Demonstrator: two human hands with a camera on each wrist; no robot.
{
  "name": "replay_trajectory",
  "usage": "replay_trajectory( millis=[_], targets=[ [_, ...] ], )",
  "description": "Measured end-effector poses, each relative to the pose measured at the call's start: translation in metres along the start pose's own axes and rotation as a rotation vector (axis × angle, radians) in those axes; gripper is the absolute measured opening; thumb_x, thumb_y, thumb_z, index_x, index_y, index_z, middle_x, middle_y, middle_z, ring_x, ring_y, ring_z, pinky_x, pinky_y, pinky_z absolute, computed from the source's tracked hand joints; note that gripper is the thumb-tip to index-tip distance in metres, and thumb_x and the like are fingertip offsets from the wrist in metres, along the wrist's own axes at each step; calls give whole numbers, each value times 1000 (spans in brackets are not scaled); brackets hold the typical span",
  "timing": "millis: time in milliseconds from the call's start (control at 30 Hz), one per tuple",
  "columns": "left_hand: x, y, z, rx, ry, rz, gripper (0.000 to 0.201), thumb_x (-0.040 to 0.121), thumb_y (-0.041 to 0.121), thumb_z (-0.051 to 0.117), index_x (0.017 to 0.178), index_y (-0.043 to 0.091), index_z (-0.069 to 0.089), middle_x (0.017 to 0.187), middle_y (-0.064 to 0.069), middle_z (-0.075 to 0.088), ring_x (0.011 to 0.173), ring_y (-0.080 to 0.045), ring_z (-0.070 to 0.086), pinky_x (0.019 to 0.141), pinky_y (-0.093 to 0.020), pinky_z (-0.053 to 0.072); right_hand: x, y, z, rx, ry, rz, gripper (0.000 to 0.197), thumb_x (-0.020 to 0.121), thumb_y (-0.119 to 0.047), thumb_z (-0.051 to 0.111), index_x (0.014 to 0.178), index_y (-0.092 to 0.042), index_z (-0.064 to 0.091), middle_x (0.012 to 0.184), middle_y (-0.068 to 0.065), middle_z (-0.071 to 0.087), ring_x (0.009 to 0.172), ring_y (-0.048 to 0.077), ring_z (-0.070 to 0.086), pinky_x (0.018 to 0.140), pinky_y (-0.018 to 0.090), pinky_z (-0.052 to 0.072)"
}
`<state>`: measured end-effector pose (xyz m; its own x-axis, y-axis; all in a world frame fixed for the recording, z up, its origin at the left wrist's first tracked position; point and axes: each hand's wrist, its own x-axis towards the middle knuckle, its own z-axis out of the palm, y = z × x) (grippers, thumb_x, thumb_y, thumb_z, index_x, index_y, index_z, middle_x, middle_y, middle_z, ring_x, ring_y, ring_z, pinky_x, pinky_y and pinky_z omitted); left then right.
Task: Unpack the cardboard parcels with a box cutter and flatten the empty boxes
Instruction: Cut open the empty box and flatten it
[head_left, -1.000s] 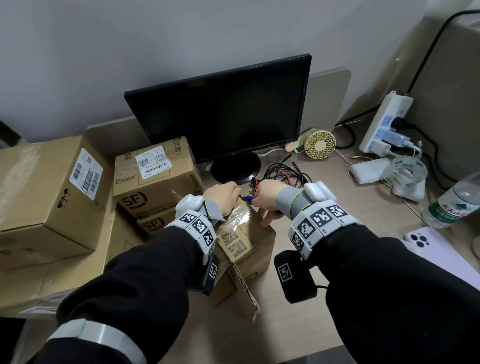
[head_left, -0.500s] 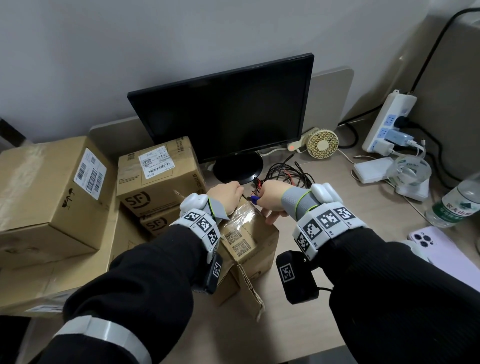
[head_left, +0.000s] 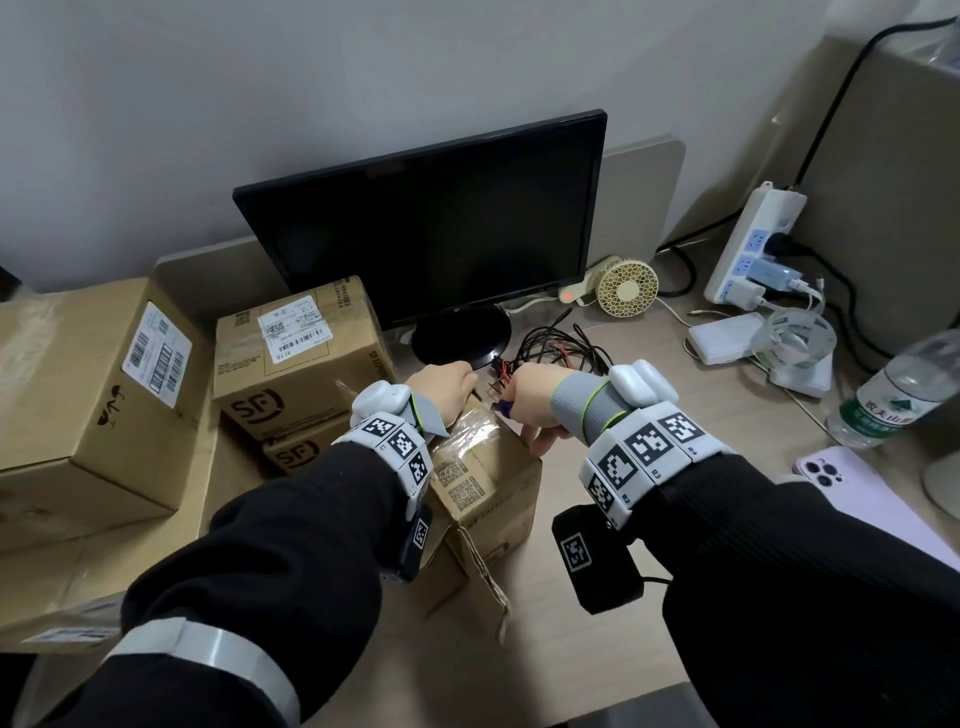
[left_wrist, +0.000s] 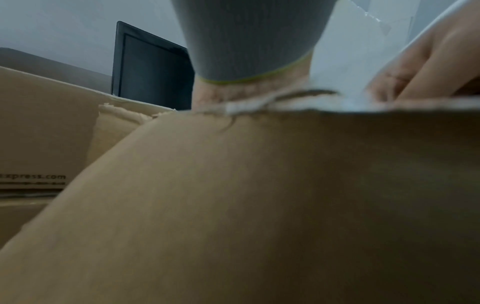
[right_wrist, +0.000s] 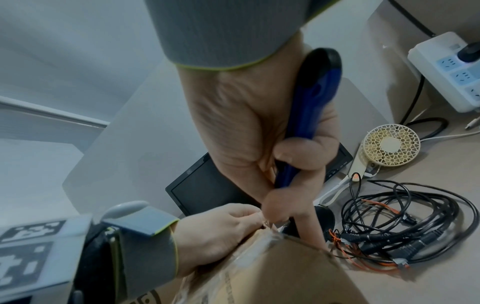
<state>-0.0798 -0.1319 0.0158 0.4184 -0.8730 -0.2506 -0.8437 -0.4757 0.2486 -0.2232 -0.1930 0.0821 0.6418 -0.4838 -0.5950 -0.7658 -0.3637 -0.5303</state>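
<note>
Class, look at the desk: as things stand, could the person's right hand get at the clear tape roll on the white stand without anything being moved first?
Probably not freely. The right hand grips the blue box cutter and rests on the small box. The tape roll stands uncovered to its right, with bare desk between, so the path looks open; the hand itself is occupied.

Plain grey wall (head_left: 363, 78) behind a pale wood-toned bench (head_left: 561, 644). Dark monitor (head_left: 431, 228) upright near the wall, white power strip (head_left: 748, 244) leaning at right. Soft, even light.
</note>
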Motion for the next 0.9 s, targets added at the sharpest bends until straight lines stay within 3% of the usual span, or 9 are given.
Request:
replay_trajectory(
  millis=[200, 667, 900],
  targets=[
    [2, 2, -1, 25, -2, 28, 31, 104, 29, 29, 96, 10, 52, 86, -5, 54, 79, -23, 51, 69, -32, 35, -9, 4, 0, -27, -17, -2, 35, 93, -6, 52, 127, 0, 54, 67, 1, 55, 29, 2, 51, 33, 14, 42],
    [0, 6, 0, 64, 12, 46, 34, 104, 30, 29, 98, 9, 56, 85, -2, 53, 77, -19, 48, 68, -31, 31, -25, -2, -1, -105, -71, 13, 33, 94, -5, 51, 125, 5, 54, 69, 4, 55, 25, 3, 49, 30, 12, 40],
    [-1, 7, 0, 58, 20, 62, 35, 104, 31, 30, 98, 9, 57, 87, -3, 55, 78, -19, 50, 68, -30, 33, -31, 1, -1, -123, -105, 41, 33, 92, -6, 54, 124, 3, 56, 83, 9, 62, 49, 13, 58, 33, 14, 44]
  ],
)
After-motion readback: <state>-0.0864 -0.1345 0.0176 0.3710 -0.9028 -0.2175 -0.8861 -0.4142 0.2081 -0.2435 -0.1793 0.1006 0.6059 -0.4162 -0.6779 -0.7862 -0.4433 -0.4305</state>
